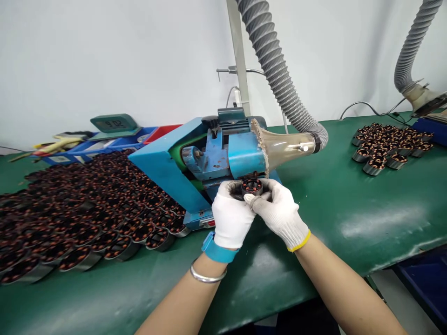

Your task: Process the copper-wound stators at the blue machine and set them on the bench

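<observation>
Both of my hands, in white knit gloves, grip one motor stator (pixel 252 187), a dark ring with copper windings inside. My left hand (pixel 232 211) closes on its left side, and my right hand (pixel 277 207) holds its right side with the thumb in front. The stator is right at the front of a blue belt grinding machine (pixel 244 156), just below its rounded cover. Whether it touches the machine cannot be made out. A clear suction funnel (pixel 288 149) opens against the right end of that cover.
Many stators (pixel 84 223) cover the green table (pixel 331 232) at left; a smaller group (pixel 380 144) stands at right. A grey hose (pixel 279 65) hangs down to the funnel. Behind the left stators are blue bins (pixel 104 146) and a digital clock (pixel 114 123).
</observation>
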`<state>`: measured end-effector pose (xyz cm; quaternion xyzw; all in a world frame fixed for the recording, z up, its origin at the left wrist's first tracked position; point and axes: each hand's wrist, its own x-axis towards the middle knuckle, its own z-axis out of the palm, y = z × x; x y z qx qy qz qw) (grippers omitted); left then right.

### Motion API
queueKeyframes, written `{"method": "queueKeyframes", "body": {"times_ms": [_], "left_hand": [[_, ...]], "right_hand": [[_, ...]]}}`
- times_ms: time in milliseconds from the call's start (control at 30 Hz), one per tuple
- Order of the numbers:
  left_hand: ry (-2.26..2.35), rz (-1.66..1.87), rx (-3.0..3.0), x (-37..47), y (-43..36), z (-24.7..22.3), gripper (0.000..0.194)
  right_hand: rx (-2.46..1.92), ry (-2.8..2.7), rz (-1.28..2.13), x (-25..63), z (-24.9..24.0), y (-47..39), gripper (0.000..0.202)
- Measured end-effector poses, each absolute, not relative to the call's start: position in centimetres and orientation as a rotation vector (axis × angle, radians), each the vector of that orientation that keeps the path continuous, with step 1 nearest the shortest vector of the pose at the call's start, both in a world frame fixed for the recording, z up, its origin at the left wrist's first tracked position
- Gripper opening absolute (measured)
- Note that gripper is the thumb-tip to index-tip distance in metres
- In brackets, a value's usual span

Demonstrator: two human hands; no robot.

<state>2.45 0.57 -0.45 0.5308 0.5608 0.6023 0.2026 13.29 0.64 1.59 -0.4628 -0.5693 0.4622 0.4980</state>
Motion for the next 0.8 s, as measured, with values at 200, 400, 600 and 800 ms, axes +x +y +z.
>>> {"method": "queueKeyframes", "body": {"times_ms": [200,400,600,800], "left_hand": [[1.685,1.657,1.516,2.47,0.73,-0.24,0.046],[1.629,1.691,1.517,2.52,0.75,-0.23,0.043],[1.690,1.698,1.513,2.44,0.70,-0.21,0.043],[1.743,1.692,1.564,2.39,0.54,0.36,0.039]], "right_hand": [[-1.110,-1.342,1.139,13.34,1.68,0.69,0.037],[-1.117,-1.367,1.121,13.30,1.51,0.60,0.038],[-1.158,-1.395,1.075,13.27,1.56,0.52,0.042],[-1.156,-1.380,1.068,12.96,1.27,0.47,0.043]]}}
